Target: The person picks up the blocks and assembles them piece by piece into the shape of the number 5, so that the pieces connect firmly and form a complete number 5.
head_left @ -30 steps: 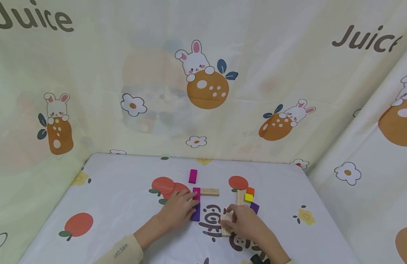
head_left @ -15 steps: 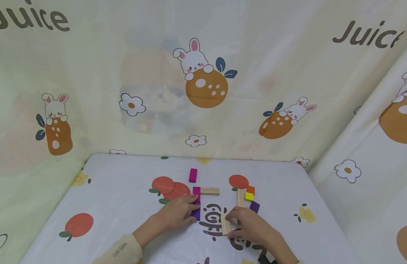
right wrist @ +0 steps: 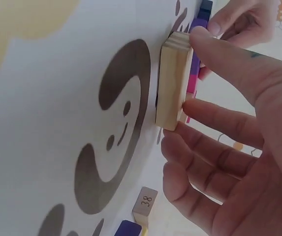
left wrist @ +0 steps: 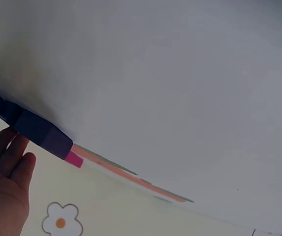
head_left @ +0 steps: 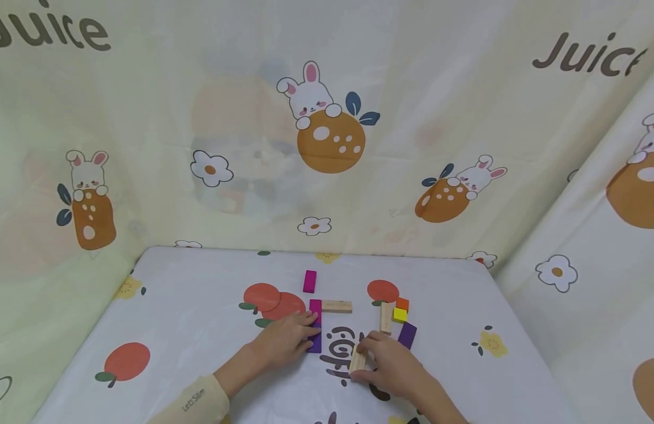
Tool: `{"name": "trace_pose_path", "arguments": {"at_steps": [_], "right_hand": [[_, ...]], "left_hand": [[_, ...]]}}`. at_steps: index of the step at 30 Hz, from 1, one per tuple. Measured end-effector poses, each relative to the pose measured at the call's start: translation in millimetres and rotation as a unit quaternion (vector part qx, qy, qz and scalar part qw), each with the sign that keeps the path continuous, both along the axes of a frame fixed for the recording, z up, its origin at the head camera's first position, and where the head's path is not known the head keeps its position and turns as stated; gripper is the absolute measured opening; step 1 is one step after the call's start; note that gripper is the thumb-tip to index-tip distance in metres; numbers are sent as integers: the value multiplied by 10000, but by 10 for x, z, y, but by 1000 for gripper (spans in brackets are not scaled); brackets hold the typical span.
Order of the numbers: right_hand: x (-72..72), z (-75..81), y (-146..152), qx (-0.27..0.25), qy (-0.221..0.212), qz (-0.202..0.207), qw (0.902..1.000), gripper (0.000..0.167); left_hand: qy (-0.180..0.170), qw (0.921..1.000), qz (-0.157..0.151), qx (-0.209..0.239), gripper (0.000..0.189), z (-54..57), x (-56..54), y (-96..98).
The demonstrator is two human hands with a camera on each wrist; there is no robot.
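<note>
My right hand (head_left: 392,364) pinches a plain wooden block (head_left: 357,360) by its ends, thumb at the near end and fingertips at the far end. In the right wrist view this wooden block (right wrist: 172,86) lies on the cloth. My left hand (head_left: 281,338) rests its fairly straight fingers against the left side of a purple block (head_left: 316,343) and a magenta block (head_left: 315,306), which stand end to end. Another wooden block (head_left: 337,307) extends right from the magenta one. The left wrist view shows fingertips touching the dark purple block (left wrist: 37,132).
A separate magenta block (head_left: 309,281) lies farther back. Beyond the right hand are a wooden block (head_left: 385,318), an orange block (head_left: 402,304), a yellow block (head_left: 399,315) and a purple block (head_left: 407,335). The patterned cloth (head_left: 199,318) covers the table and meets a hanging curtain behind.
My right hand has shifted the wooden block slightly left and turned it to a slant, uncovering more of the right purple block. The left hand has stayed almost in place.
</note>
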State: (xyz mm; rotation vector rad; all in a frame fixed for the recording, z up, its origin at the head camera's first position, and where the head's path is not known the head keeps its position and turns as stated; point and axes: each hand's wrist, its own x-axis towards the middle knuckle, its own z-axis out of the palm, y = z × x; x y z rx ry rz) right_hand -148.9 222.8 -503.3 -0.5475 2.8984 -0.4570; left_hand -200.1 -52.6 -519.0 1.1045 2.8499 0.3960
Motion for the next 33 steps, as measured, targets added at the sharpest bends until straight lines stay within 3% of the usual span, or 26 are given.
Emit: {"name": "trace_pose_path", "arguments": {"at_steps": [20,33], "right_hand": [[90,38,-49,94,-138,288,9994,51],[166,55,-100,278,-481,168,9983,53]], "left_hand": [[-164,9998,94,35,39,-1,-6,9],[-162,9998,85,113,39,13,8,3]]}}
